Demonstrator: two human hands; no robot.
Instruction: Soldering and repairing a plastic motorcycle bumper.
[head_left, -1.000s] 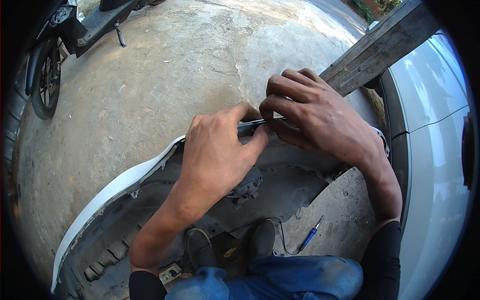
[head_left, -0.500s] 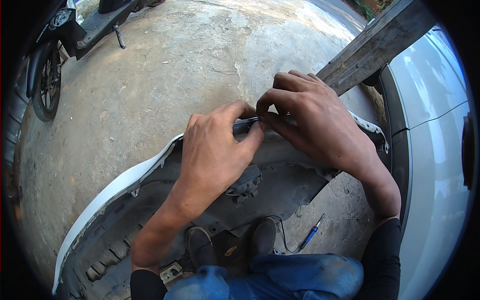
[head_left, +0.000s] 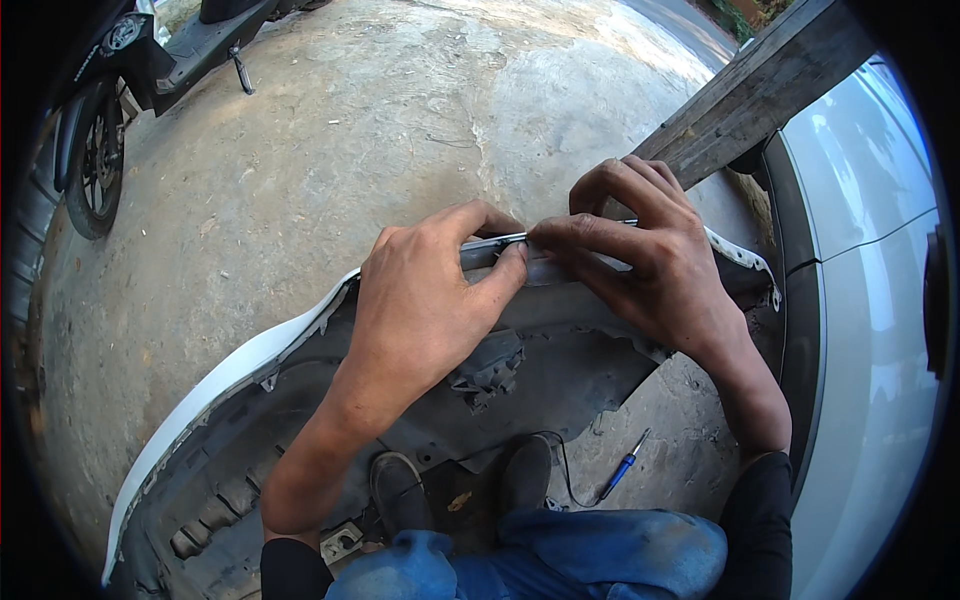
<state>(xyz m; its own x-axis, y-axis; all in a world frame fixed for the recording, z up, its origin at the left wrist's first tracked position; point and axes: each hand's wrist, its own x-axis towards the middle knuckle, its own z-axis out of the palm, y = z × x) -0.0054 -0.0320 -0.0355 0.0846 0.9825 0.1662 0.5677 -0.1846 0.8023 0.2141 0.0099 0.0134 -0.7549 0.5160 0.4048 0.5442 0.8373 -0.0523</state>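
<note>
A detached white car bumper [head_left: 235, 365] lies on the concrete beside the silver car [head_left: 865, 330], its grey, ribbed inner side facing up and its white edge curving away from the car. The left hand [head_left: 425, 300] and right hand [head_left: 640, 255] meet at that upper edge, fingers pinched shut on its thin rim. A blue-handled screwdriver [head_left: 622, 467] lies near the car.

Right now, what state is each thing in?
Bumper cover: detached from the car, lying on concrete, inner side up.
Left hand: gripping bumper's upper edge.
Right hand: pinching the same edge.
Blue-handled screwdriver: lying unused on the ground.
Motorcycle: parked.
</note>
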